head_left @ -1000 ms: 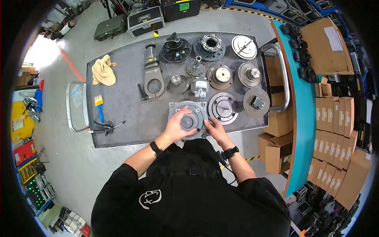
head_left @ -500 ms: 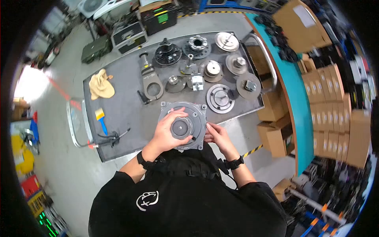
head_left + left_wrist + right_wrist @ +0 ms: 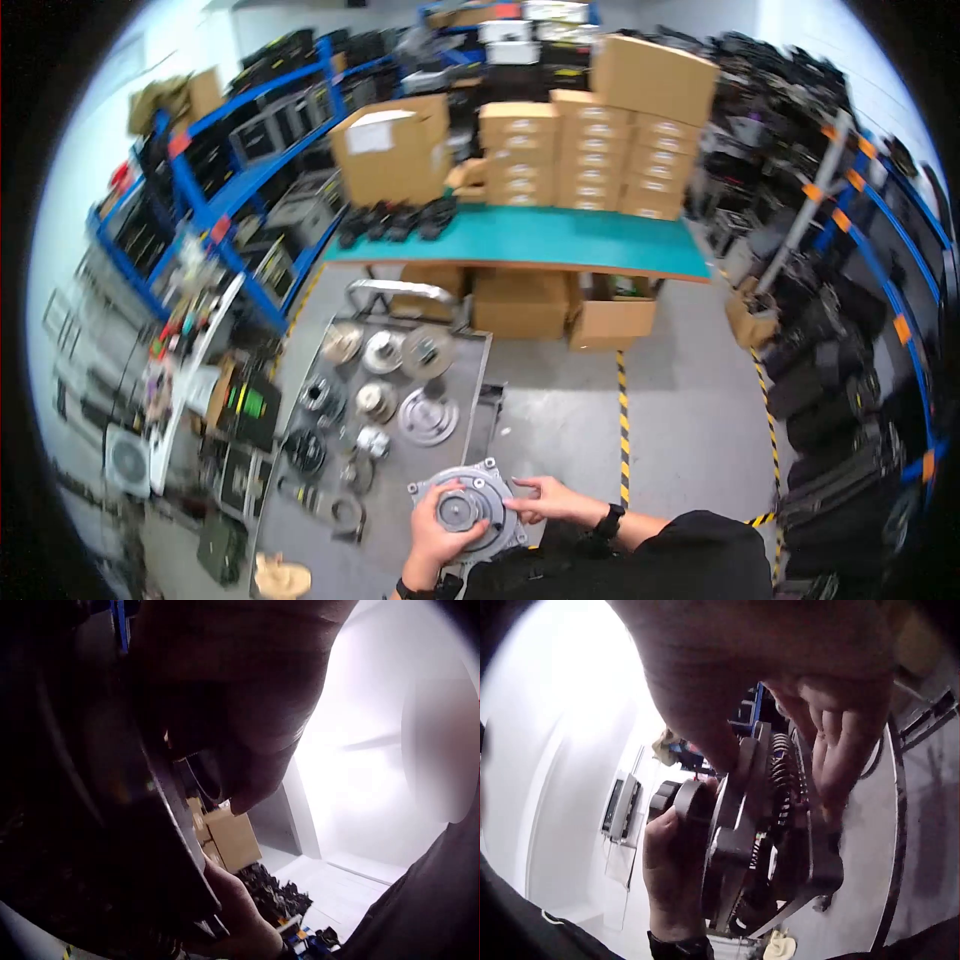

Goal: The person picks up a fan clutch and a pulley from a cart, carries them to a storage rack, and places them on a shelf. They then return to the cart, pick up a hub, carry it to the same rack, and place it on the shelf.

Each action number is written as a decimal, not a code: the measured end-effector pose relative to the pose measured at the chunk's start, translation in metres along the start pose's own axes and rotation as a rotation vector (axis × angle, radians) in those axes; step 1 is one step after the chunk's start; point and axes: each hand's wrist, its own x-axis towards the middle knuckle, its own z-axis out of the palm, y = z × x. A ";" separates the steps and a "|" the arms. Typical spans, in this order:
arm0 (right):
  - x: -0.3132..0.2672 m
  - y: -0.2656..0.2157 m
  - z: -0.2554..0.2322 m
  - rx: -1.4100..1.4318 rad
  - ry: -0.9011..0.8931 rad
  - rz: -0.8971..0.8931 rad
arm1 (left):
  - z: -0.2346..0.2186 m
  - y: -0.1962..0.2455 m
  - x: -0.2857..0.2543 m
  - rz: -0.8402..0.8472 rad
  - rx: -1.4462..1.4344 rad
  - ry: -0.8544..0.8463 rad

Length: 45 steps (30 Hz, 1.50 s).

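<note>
A grey metal flange assembly [image 3: 492,490] with a round hub and screw holes at its corners is held in front of the body, by the cart's near edge. My left hand [image 3: 437,530] grips the raised hub from above, thumb and fingers spread round it. At the opposite rim, my right hand [image 3: 548,498] pinches the edge. The right wrist view shows that thumb on one plate and the fingers on the far side of a second plate, with coil springs [image 3: 782,776] between the plates. The dark left wrist view shows the assembly's rim in silhouette.
On the grey cart [image 3: 400,480] stand several round metal parts, among them a flat disc [image 3: 428,415], and a beige cloth [image 3: 282,577] lies at its end. Beyond the cart's handle [image 3: 400,288] stands a teal bench [image 3: 560,235] with cardboard boxes [image 3: 517,150] on it.
The head view has swung right, so the teal bench now lies ahead. The assembly has risen off the cart top and come toward the body, with both hands still on it.
</note>
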 end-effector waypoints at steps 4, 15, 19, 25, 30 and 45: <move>-0.059 0.005 -0.045 0.134 0.217 0.018 | 0.062 0.021 0.047 0.181 0.047 -0.226; -0.184 0.072 -0.247 0.499 0.760 -0.126 | 0.337 0.098 0.150 0.389 -0.040 -0.743; -0.227 0.069 -0.317 0.470 0.902 -0.111 | 0.431 0.124 0.175 0.433 -0.127 -0.811; -0.247 0.037 -0.404 0.484 0.928 -0.157 | 0.514 0.153 0.234 0.485 -0.163 -0.841; -0.217 0.009 -0.489 0.467 0.899 -0.167 | 0.569 0.155 0.310 0.496 -0.144 -0.831; -0.168 -0.081 -0.743 0.661 1.025 -0.237 | 0.762 0.226 0.555 0.535 -0.190 -1.051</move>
